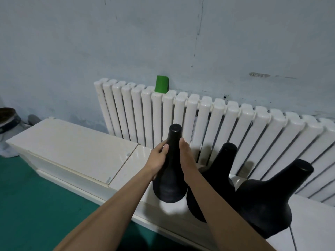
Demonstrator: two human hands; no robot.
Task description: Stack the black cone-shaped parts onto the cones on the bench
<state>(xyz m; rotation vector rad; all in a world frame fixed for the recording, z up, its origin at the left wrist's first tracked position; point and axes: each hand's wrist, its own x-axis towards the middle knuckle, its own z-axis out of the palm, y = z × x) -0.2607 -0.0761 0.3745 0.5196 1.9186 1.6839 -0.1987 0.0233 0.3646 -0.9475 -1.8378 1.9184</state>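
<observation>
Three black cone-shaped parts show on the white bench. The left cone stands upright near the bench's front edge, and both my hands grip its narrow neck. My left hand wraps it from the left, my right hand from the right. Whether its base touches the bench or hangs just above, I cannot tell. A second cone stands right behind my right forearm, partly hidden. The third cone leans at the far right.
A white ribbed radiator runs along the wall behind the bench, with a green cup upside down on its top. Green floor lies in front. A dark round container sits at the far left.
</observation>
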